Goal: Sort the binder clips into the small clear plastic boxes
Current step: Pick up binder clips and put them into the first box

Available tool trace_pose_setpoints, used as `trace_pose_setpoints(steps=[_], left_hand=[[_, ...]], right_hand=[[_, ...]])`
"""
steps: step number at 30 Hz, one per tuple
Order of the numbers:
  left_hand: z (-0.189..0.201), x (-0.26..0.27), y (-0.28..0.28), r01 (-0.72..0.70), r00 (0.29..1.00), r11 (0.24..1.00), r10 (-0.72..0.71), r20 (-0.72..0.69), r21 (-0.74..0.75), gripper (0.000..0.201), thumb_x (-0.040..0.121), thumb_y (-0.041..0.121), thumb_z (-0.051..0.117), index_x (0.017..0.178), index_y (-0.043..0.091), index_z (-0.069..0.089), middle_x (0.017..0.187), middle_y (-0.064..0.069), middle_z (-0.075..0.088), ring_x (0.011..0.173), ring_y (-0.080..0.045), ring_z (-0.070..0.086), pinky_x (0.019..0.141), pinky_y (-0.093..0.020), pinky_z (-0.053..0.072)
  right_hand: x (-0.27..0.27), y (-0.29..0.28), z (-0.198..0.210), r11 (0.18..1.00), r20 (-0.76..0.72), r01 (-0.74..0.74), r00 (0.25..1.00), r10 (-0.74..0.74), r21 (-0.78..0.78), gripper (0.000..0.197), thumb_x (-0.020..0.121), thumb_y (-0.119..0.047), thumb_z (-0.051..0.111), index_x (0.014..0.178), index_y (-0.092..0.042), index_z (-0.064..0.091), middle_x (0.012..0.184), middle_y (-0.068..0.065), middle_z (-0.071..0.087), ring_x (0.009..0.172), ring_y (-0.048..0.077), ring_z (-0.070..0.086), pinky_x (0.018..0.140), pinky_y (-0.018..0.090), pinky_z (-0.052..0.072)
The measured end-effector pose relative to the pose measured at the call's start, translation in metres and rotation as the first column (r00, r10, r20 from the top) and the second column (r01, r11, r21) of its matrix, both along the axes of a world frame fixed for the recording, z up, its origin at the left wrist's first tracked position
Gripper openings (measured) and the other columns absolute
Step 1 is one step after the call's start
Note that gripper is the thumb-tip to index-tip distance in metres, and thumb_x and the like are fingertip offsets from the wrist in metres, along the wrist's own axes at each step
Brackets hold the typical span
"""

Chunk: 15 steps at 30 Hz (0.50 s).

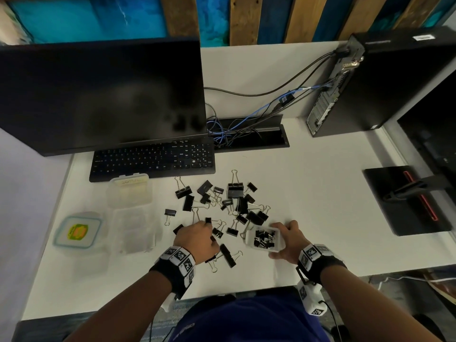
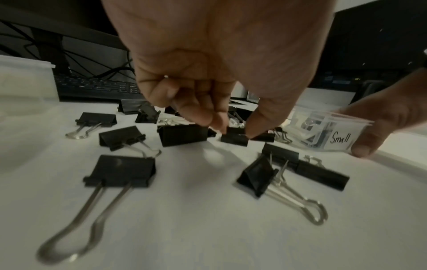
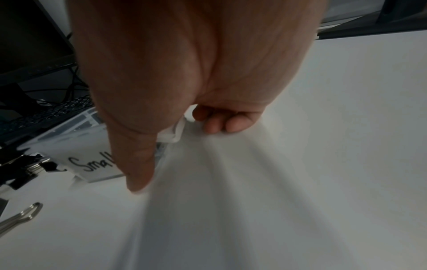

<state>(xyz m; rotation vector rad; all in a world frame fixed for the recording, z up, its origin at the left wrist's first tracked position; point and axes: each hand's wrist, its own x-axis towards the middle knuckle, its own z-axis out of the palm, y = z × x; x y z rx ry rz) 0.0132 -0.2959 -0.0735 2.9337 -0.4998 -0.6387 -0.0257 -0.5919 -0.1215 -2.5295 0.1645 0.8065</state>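
Black binder clips (image 1: 232, 201) of mixed sizes lie scattered on the white desk (image 1: 308, 193). My left hand (image 1: 209, 227) reaches into the pile from the near side. In the left wrist view its thumb and fingers (image 2: 235, 130) pinch a small black clip (image 2: 233, 139) that sits low on the desk. My right hand (image 1: 276, 240) grips a small clear box (image 1: 265, 239) holding several small clips, thumb on the near wall, fingers on the far side. The box's label (image 3: 92, 162) reads "Small". The box (image 2: 328, 135) stands just right of the pinched clip.
More clear boxes (image 1: 130, 191) and a stack (image 1: 133, 230) sit at the left, beside a lidded container with a yellow sticker (image 1: 77, 232). A keyboard (image 1: 153, 160) and monitor (image 1: 98, 95) stand behind; a PC tower (image 1: 370, 82) and a monitor stand (image 1: 407, 198) are at the right.
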Motion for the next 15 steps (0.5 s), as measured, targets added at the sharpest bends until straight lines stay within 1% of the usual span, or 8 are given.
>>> trace_pose_setpoints(steps=[3,5,8,10,13,15], left_hand=[[0.012,0.007,-0.010,0.041,0.999,0.993,-0.040,0.016,-0.107,0.029,0.083,0.047,0.050,0.096,0.021,0.053,0.095,0.007,0.053,0.079,-0.015,0.055,0.072,-0.031,0.048],[0.016,0.012,-0.022,0.093,0.996,0.984,-0.093,0.007,-0.153,0.028,0.082,0.047,0.051,0.094,0.022,0.052,0.093,0.008,0.051,0.078,-0.015,0.052,0.074,-0.032,0.048],[0.014,0.016,-0.041,0.207,0.978,0.957,-0.208,0.016,-0.202,0.028,0.085,0.046,0.052,0.101,0.022,0.054,0.100,0.008,0.052,0.084,-0.015,0.054,0.075,-0.030,0.043],[0.010,0.015,-0.052,0.265,0.964,0.941,-0.265,0.028,-0.208,0.030,0.089,0.045,0.051,0.107,0.022,0.054,0.106,0.007,0.052,0.090,-0.016,0.055,0.078,-0.031,0.043],[0.004,0.015,-0.064,0.306,0.952,0.928,-0.303,0.045,-0.212,0.030,0.090,0.045,0.050,0.109,0.022,0.054,0.107,0.005,0.054,0.091,-0.016,0.056,0.081,-0.034,0.046],[0.004,0.015,-0.068,0.319,0.948,0.923,-0.315,0.052,-0.214,0.030,0.090,0.044,0.051,0.110,0.023,0.054,0.107,0.004,0.054,0.094,-0.017,0.056,0.082,-0.033,0.045]], right_hand=[[0.001,0.000,0.000,1.000,-0.004,-0.009,1.000,0.009,-0.001,0.081,0.065,-0.047,0.082,0.133,-0.041,0.040,0.114,-0.002,0.027,0.107,0.024,0.050,0.095,0.042,0.052],[0.001,0.001,-0.001,1.000,0.000,-0.010,1.000,0.010,0.000,0.080,0.064,-0.047,0.082,0.133,-0.041,0.041,0.113,-0.001,0.027,0.107,0.025,0.050,0.095,0.043,0.052],[-0.001,0.003,-0.002,1.000,0.009,-0.013,1.000,0.014,-0.025,0.080,0.064,-0.049,0.081,0.133,-0.042,0.041,0.113,-0.001,0.027,0.107,0.025,0.050,0.095,0.043,0.051],[-0.002,0.003,-0.002,0.999,0.011,-0.018,1.000,0.019,-0.039,0.081,0.064,-0.050,0.080,0.134,-0.043,0.040,0.113,-0.001,0.027,0.106,0.025,0.049,0.095,0.043,0.051],[-0.002,0.003,-0.003,0.999,0.011,-0.019,1.000,0.019,-0.043,0.082,0.064,-0.051,0.080,0.134,-0.044,0.039,0.113,-0.001,0.026,0.108,0.026,0.050,0.094,0.043,0.051],[-0.002,0.002,-0.004,0.999,0.013,-0.025,1.000,0.025,-0.045,0.083,0.064,-0.052,0.080,0.135,-0.044,0.038,0.112,-0.002,0.024,0.108,0.026,0.050,0.094,0.043,0.051]])
